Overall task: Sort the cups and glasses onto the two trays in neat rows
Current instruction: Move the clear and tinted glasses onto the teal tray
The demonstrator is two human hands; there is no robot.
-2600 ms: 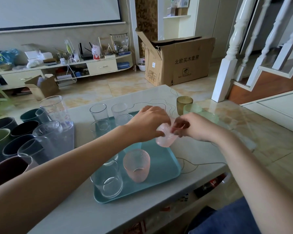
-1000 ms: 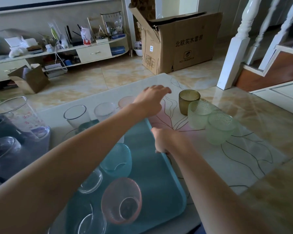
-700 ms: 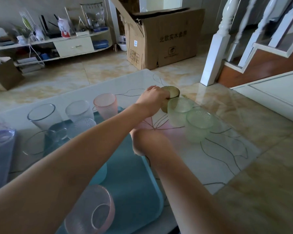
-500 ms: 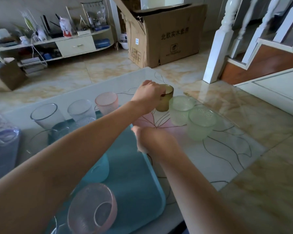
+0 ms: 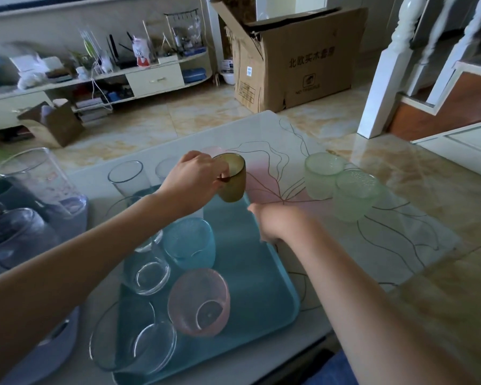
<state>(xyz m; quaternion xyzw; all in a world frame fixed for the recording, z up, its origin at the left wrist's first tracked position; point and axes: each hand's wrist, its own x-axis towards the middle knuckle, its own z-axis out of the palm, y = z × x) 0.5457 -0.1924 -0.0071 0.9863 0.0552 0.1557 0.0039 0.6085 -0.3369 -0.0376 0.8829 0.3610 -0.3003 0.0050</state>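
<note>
Above the teal tray [image 5: 261, 273], the left hand's [image 5: 195, 182] grip pinches the amber cup [image 5: 233, 182].

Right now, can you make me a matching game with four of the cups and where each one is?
Things:
1. amber glass
2. pink glass
3. blue textured glass
4. pale green glasses

Places:
A. standing on the table, right of the tray
B. held in the left hand
C. on the teal tray, near its front
D. on the tray, just behind the pink one

Pairs: 1-B, 2-C, 3-D, 4-A
</note>
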